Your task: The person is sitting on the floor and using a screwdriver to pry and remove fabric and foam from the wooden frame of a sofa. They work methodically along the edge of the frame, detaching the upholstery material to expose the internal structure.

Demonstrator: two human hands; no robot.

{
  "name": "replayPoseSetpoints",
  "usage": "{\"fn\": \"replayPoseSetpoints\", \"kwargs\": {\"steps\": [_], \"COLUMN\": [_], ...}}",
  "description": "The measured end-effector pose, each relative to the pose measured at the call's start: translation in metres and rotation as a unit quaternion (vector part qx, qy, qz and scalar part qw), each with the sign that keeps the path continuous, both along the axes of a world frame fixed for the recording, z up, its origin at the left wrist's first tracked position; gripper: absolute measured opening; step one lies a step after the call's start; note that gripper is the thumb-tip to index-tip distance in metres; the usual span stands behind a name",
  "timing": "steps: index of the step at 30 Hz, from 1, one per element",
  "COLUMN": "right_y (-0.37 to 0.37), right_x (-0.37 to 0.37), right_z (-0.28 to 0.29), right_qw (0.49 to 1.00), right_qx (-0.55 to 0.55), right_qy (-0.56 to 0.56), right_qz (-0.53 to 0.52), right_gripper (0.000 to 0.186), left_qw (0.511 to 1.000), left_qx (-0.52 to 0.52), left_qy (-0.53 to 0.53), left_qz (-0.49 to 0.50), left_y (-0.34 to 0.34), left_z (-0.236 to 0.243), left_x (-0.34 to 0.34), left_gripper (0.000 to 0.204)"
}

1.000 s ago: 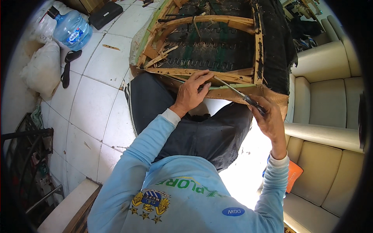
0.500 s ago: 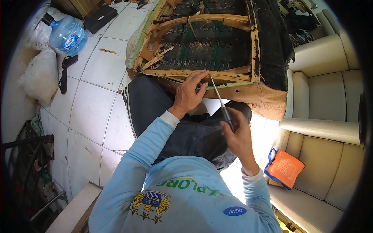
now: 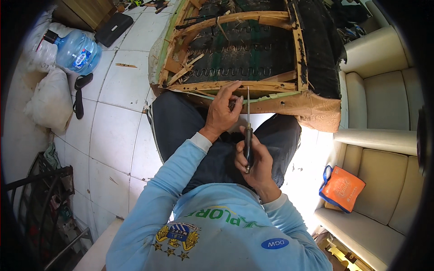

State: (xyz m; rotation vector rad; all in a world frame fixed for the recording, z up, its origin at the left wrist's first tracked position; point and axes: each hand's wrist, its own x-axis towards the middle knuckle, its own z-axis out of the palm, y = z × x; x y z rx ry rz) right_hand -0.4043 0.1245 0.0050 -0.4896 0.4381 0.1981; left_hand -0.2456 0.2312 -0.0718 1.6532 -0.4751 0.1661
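A screwdriver (image 3: 248, 149) with a black handle and long metal shaft is gripped in my right hand (image 3: 254, 159), its tip at the front wooden rail (image 3: 273, 86) of an upside-down or stripped furniture frame. My left hand (image 3: 221, 110) is on that rail just left of the tip, fingers bent and close together; what they pinch, if anything, is hidden. Tan fabric (image 3: 316, 110) with a pale green strip hangs along the rail. Zigzag springs (image 3: 230, 71) lie over dark backing inside the frame, among wood splinters. My dark-trousered legs are under the near edge.
At left on the white tiles (image 3: 115, 135) are a blue water jug (image 3: 72, 49), a black case (image 3: 113, 29), a black sandal (image 3: 79, 97), a white sack (image 3: 50, 100) and a black metal railing (image 3: 40, 178). At right stand beige sofa sections (image 3: 377, 101) with an orange bag (image 3: 341, 187).
My right hand has moved left and lower, toward my body, swinging the screwdriver from a slant to nearly straight up the picture. My left hand has stayed on the rail.
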Motion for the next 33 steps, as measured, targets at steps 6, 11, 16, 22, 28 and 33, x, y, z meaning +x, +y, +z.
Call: {"fn": "replayPoseSetpoints", "kwargs": {"steps": [6, 11, 16, 22, 28, 33], "right_y": [0.013, -0.014, -0.05, -0.077, -0.074, -0.083], "right_x": [-0.007, -0.004, 0.026, -0.003, -0.035, -0.049], "right_z": [-0.035, -0.049, -0.015, 0.023, 0.022, 0.022], "right_qw": [0.847, 0.46, 0.553, 0.824, 0.772, 0.828], "right_qx": [-0.532, -0.883, -0.806, -0.559, -0.633, -0.558], "right_qy": [-0.011, -0.087, -0.132, 0.004, 0.054, 0.058], "right_qz": [-0.018, -0.044, -0.166, -0.088, -0.01, 0.004], "right_gripper": [0.06, 0.057, 0.05, 0.044, 0.046, 0.044], "left_qw": [0.999, 0.999, 0.999, 0.978, 0.965, 0.975], "left_qx": [-0.001, 0.003, 0.006, 0.17, 0.198, 0.172], "left_qy": [-0.049, -0.029, -0.012, -0.105, -0.165, -0.138], "left_qz": [0.023, 0.024, 0.032, 0.064, 0.044, 0.012], "left_y": [0.0, 0.0, -0.005, -0.033, -0.063, -0.063], "left_z": [-0.007, -0.003, 0.001, 0.035, 0.043, 0.046], "left_x": [0.003, 0.0, 0.0, -0.008, 0.002, -0.03], "left_gripper": [0.048, 0.047, 0.051, 0.058, 0.054, 0.055]}}
